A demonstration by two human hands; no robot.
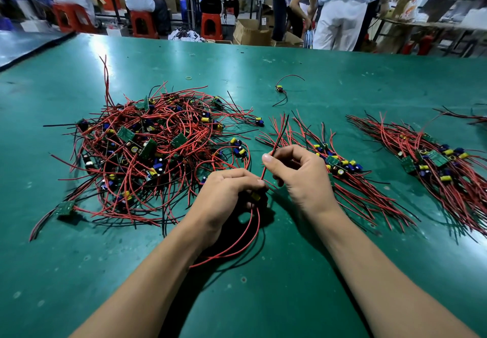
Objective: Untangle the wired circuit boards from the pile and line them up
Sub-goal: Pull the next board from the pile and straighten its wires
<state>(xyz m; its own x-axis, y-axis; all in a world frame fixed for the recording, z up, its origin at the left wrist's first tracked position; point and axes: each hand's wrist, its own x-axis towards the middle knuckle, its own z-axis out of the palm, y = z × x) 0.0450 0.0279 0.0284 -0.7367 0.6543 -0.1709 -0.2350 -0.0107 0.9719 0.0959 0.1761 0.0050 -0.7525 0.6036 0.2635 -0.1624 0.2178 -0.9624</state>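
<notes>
A tangled pile (155, 150) of small green circuit boards with red and black wires lies on the left of the green table (290, 285). My left hand (224, 200) grips one board with a yellow part (255, 195); its red and black wires loop down toward me. My right hand (297, 174) pinches that board's upper red wire (274, 150) between thumb and fingers. Right of my hands, a row of boards (340, 166) lies lined up with wires parallel. A second lined-up row (437, 163) lies further right.
A single wired board (280, 89) lies apart at mid-table, with a small yellow rubber band (188, 77) to its left. More wires (471, 118) show at the right edge. Beyond the table's far edge are people, orange stools (210, 25) and cardboard boxes (250, 33).
</notes>
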